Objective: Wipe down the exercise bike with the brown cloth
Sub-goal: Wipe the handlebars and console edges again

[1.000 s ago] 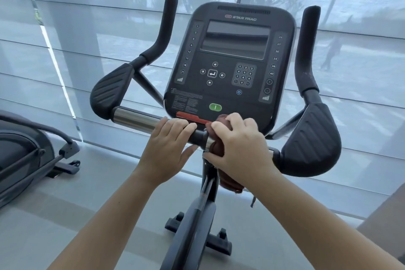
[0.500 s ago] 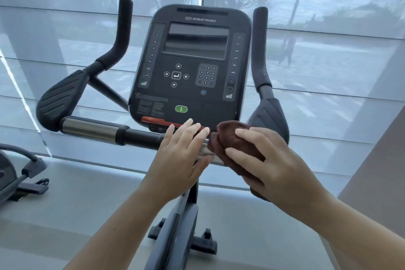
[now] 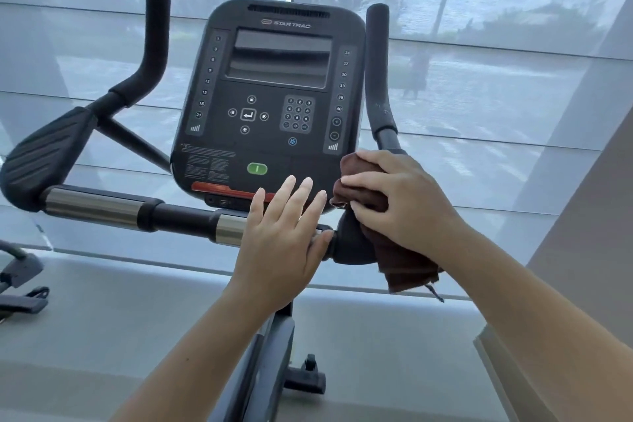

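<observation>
As right hand point(image 3: 402, 202) grips brown cloth point(image 3: 407, 267), left hand point(image 3: 277, 250) flat on handlebar point(image 3: 178, 216)

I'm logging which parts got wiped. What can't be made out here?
Head view:
Right arm pad: mostly hidden by the brown cloth and right hand.
Handlebar middle: covered by the left hand.
Console warning text: too small to read.
Bike's lower frame: cut off by the bottom edge.

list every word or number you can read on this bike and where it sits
"STAR TRAC": console, top edge
"1 3 6 9 12 15 18 21": left number column
"24 27 30 33 36 40": right number column
"1" to "9", "0": keypad
fine print, lower left: too small to read
</observation>
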`<state>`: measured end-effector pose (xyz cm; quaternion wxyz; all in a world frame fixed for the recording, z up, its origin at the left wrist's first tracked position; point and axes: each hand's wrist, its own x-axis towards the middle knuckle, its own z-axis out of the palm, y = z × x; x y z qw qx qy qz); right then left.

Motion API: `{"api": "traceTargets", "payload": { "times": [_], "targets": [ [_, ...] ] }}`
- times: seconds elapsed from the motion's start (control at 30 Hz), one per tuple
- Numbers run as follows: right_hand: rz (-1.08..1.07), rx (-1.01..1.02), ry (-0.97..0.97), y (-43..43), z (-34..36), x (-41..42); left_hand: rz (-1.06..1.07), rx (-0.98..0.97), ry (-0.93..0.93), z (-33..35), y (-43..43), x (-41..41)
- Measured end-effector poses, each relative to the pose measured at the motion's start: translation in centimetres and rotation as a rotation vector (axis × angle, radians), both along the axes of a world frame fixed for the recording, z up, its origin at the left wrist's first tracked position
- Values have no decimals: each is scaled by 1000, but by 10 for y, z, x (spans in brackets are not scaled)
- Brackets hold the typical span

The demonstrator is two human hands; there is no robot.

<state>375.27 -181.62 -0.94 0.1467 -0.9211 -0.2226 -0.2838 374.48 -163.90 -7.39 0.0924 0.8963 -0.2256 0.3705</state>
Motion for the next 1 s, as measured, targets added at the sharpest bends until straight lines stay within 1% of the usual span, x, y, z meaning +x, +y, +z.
{"api": "traceTargets", "payload": {
  "times": [0.07, 0.13, 0.23, 0.27, 0.4, 0.43, 0.57, 0.63, 0.7, 0.83, 0.9, 1.0],
  "targets": [
    [8, 62, -24, 0, -12, -12, 0, 2, 1, -1, 0, -1],
    [3, 139, -144, 1, -35, -35, -1, 5, 2, -2, 0, -1],
    [0, 137, -247, 2, -52, -47, -3, 7, -2, -2, 1, 0],
    [5, 125, -240, 2, -48, -43, -1, 8, -2, -2, 1, 0],
    [3, 133, -72, 11, -19, -18, 21, -16, 14, -2, -1, -2],
    [-2, 139, -68, 12, -19, -18, 27, -25, 19, -2, -2, -3],
    [-1, 121, -271, 9, -55, -46, 45, -55, 38, -2, -5, -7],
    [9, 105, -329, 5, -66, -54, 50, -48, 52, -3, -6, -10],
    [31, 77, -335, 1, -59, -46, 38, -23, 62, -5, -5, -13],
    [67, 129, -215, -3, -28, -24, 28, -1, 98, -6, -2, -16],
    [76, 132, -185, -3, -25, -22, 36, -5, 111, -6, -3, -18],
    [62, 131, -263, -4, -44, -35, 40, -24, 124, -6, -5, -21]
  ]
}}
